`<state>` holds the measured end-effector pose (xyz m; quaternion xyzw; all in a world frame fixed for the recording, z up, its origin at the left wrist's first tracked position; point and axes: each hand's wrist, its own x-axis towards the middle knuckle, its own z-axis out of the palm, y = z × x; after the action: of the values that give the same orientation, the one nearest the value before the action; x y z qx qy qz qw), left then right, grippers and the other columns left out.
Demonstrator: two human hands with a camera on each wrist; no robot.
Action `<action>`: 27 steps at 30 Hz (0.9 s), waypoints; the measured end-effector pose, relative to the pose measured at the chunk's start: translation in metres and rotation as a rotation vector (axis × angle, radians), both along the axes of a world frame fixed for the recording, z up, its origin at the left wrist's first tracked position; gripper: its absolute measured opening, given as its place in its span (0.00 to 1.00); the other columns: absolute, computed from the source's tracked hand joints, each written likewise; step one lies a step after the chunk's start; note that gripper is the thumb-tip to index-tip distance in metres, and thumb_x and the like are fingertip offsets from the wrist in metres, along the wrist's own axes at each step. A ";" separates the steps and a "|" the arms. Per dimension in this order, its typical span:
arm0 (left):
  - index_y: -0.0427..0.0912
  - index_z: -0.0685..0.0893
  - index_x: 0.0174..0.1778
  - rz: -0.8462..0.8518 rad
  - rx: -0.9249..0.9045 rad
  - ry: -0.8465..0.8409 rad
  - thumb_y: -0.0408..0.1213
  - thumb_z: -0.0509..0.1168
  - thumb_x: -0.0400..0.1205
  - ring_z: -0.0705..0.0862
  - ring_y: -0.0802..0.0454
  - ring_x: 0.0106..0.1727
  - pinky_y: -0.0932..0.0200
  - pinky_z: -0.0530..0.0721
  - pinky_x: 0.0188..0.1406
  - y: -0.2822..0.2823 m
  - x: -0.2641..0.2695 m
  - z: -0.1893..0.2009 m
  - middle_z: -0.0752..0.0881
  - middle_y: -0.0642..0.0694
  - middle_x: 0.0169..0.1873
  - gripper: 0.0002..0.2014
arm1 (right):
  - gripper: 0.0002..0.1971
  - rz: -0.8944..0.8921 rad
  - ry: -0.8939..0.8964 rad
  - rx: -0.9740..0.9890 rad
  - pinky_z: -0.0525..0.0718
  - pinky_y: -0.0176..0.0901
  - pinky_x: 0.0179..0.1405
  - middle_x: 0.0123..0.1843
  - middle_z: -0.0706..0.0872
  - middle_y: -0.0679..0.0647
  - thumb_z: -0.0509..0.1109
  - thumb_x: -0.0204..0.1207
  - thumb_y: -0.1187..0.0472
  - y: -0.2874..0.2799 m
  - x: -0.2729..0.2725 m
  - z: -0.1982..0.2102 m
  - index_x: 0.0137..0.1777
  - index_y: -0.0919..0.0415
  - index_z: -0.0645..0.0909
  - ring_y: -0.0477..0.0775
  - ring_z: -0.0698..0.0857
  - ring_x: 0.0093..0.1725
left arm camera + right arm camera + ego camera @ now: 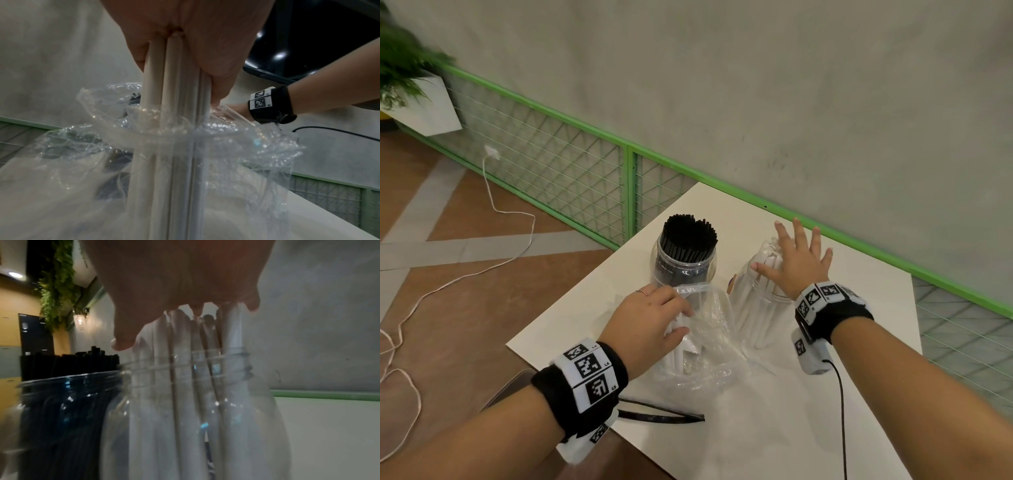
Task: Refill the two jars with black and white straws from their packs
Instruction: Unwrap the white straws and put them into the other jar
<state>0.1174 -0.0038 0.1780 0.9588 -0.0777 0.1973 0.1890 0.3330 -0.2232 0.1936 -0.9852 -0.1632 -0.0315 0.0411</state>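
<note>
Two clear jars stand on the white table (825, 394). The left jar (683, 265) is packed with black straws (688, 236). The right jar (760, 301) holds white straws (185, 386). My right hand (796, 260) lies flat with spread fingers on the tops of those white straws. My left hand (650, 325) grips a bunch of white straws (174, 97) that stick up out of a crumpled clear plastic pack (709, 346) in front of the jars.
An empty black-edged pack (661, 413) lies flat by the table's near left edge. A green wire fence (585, 164) and a grey wall run behind the table. A white cable (493, 219) trails over the floor to the left.
</note>
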 end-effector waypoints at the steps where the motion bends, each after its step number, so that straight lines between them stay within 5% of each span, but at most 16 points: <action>1: 0.53 0.85 0.45 -0.001 0.000 0.000 0.44 0.78 0.67 0.82 0.53 0.40 0.63 0.76 0.41 0.000 0.000 0.000 0.85 0.56 0.42 0.13 | 0.46 0.000 0.040 0.018 0.54 0.70 0.77 0.87 0.46 0.49 0.63 0.68 0.26 0.001 0.004 0.000 0.83 0.39 0.47 0.65 0.46 0.84; 4: 0.53 0.85 0.45 0.003 0.003 -0.002 0.45 0.78 0.67 0.82 0.53 0.40 0.63 0.77 0.40 0.000 0.000 0.000 0.84 0.57 0.42 0.14 | 0.35 0.059 0.016 0.194 0.70 0.56 0.68 0.75 0.70 0.57 0.73 0.69 0.37 0.005 0.011 -0.007 0.75 0.47 0.70 0.67 0.67 0.74; 7: 0.53 0.85 0.46 -0.003 -0.004 -0.001 0.44 0.77 0.67 0.82 0.53 0.40 0.61 0.78 0.40 0.000 0.000 0.000 0.84 0.56 0.42 0.13 | 0.22 0.084 -0.129 0.456 0.70 0.48 0.57 0.63 0.79 0.58 0.75 0.73 0.50 0.003 0.011 -0.016 0.65 0.56 0.80 0.67 0.76 0.64; 14: 0.53 0.85 0.46 -0.006 -0.001 -0.001 0.44 0.78 0.67 0.82 0.53 0.40 0.63 0.76 0.41 0.000 0.001 0.000 0.84 0.56 0.42 0.13 | 0.25 0.082 -0.023 0.279 0.76 0.56 0.63 0.70 0.75 0.56 0.71 0.75 0.46 -0.004 0.016 -0.008 0.71 0.50 0.75 0.64 0.74 0.67; 27: 0.53 0.85 0.46 -0.012 -0.005 0.004 0.45 0.77 0.68 0.82 0.54 0.40 0.62 0.77 0.40 0.001 -0.001 0.000 0.84 0.57 0.42 0.13 | 0.34 0.082 0.113 0.242 0.70 0.55 0.70 0.74 0.71 0.59 0.74 0.74 0.48 -0.008 0.016 0.001 0.79 0.50 0.67 0.67 0.70 0.71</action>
<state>0.1166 -0.0029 0.1777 0.9583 -0.0825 0.1944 0.1925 0.3487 -0.2317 0.1945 -0.9658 -0.1956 0.0062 0.1701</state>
